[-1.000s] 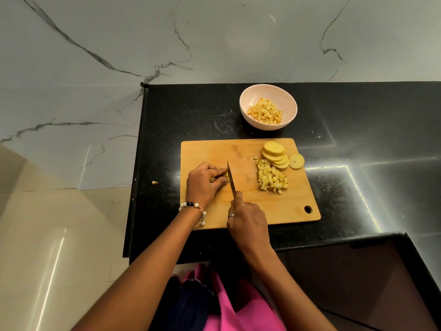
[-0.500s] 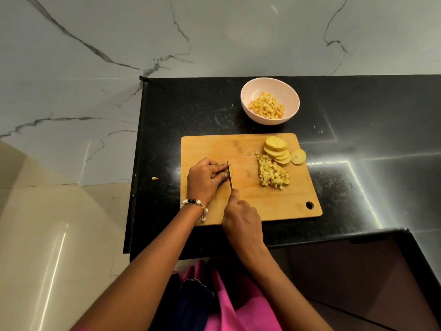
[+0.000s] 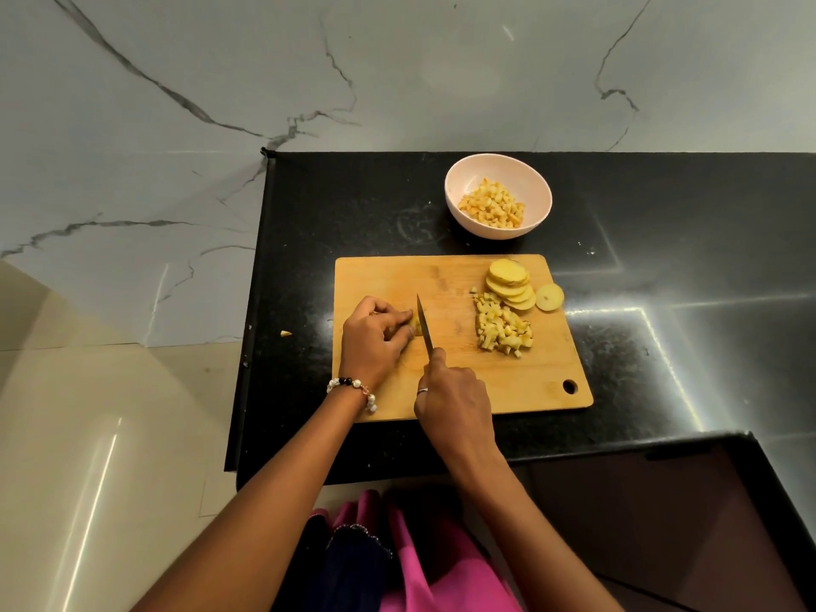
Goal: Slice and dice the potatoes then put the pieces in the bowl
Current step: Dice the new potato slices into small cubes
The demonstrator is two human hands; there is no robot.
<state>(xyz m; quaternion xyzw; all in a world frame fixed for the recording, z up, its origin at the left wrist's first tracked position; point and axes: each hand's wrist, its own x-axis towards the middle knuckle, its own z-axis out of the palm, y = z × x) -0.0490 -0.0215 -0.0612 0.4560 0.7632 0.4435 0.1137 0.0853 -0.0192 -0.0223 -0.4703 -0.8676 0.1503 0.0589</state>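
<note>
A wooden cutting board (image 3: 459, 382) lies on the black counter. My left hand (image 3: 375, 335) holds down a small potato piece (image 3: 415, 323) with curled fingers; most of it is hidden under them. My right hand (image 3: 455, 401) grips the handle of a knife (image 3: 424, 322), whose blade stands just right of my left fingertips. A heap of diced potato (image 3: 503, 331) lies at the board's right, with a fanned stack of round potato slices (image 3: 510, 284) behind it and one slice (image 3: 549, 297) at the edge. A pale bowl (image 3: 455, 187) with diced potato (image 3: 492, 208) stands behind the board.
The black counter (image 3: 662, 258) ends at an edge on the left and at the front. One small potato bit (image 3: 285, 333) lies on the counter left of the board. A marble wall rises behind.
The knife blade and both hands stay at the same spot on the board, with the blade shifting slightly against the potato piece. The camera view has tilted a little.
</note>
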